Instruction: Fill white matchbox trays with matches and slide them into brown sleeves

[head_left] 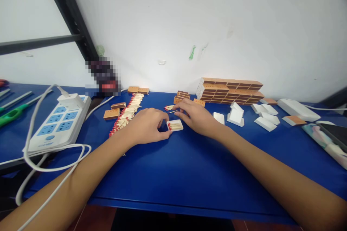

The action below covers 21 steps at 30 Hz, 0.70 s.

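Observation:
A small white matchbox tray point(177, 127) with red-tipped matches in it lies on the blue table. My left hand point(148, 126) curls at the tray's left end, its thumb and forefinger gripping the corners. Just behind the tray, my right hand point(196, 114) has its fingers pinched on a match point(172, 112). A few more matches point(169, 108) lie by those fingertips. Partly covered by my left hand and forearm, a long heap of red-headed matches point(132, 106) stretches toward the wall.
Brown matchboxes point(230, 92) are stacked along the wall, with loose ones point(111, 114) left of the heap. Several white trays point(235, 115) lie on the right, near a white power bank-like block point(298, 109). A power strip point(61, 122) stands left; its white cable crosses over my left forearm.

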Motion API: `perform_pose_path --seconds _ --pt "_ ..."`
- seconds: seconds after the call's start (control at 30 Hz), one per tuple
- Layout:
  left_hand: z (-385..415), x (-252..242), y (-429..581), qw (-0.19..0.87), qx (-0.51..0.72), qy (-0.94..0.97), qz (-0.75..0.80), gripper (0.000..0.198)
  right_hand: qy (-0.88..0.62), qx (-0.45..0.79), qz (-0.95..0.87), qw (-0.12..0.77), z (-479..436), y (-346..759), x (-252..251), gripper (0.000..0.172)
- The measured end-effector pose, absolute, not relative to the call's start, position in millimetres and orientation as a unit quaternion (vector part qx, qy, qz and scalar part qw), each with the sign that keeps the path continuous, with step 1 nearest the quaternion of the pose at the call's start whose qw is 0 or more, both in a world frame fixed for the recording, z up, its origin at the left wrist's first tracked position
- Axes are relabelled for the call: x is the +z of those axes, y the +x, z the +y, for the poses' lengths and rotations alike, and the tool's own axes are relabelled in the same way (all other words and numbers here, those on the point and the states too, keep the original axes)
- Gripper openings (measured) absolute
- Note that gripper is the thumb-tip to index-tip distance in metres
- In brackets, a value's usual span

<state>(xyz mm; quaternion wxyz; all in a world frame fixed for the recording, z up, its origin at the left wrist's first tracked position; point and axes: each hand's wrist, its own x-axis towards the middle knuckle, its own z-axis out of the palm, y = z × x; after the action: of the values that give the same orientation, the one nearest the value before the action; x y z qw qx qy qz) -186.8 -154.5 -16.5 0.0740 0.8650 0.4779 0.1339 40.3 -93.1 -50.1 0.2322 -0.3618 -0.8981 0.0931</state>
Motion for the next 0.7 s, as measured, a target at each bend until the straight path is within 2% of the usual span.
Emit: perform_pose_path --seconds 0.07,0.17,0.43,0.7 --pt "-154.8 -16.0 -186.7 0.074 0.130 0.866 0.478 0.019 -0.371 0.077 -0.899 0.218 -84.6 40.8 -57.1 0.029" --pt "-154.7 -15.3 -186.5 0.072 0.128 0.864 0.481 0.020 -0.377 0.062 -0.903 0.198 -80.0 40.9 -64.3 0.033" --pt "-154.6 -14.4 -184.6 0.074 0.126 0.862 0.485 0.020 -0.384 0.066 -0.892 0.230 -81.4 41.5 -65.2 0.009" --pt "-154.2 -14.6 -187.7 0.065 0.130 0.860 0.489 0.020 -0.380 0.103 -0.888 0.238 -92.0 47.8 -50.8 0.009"
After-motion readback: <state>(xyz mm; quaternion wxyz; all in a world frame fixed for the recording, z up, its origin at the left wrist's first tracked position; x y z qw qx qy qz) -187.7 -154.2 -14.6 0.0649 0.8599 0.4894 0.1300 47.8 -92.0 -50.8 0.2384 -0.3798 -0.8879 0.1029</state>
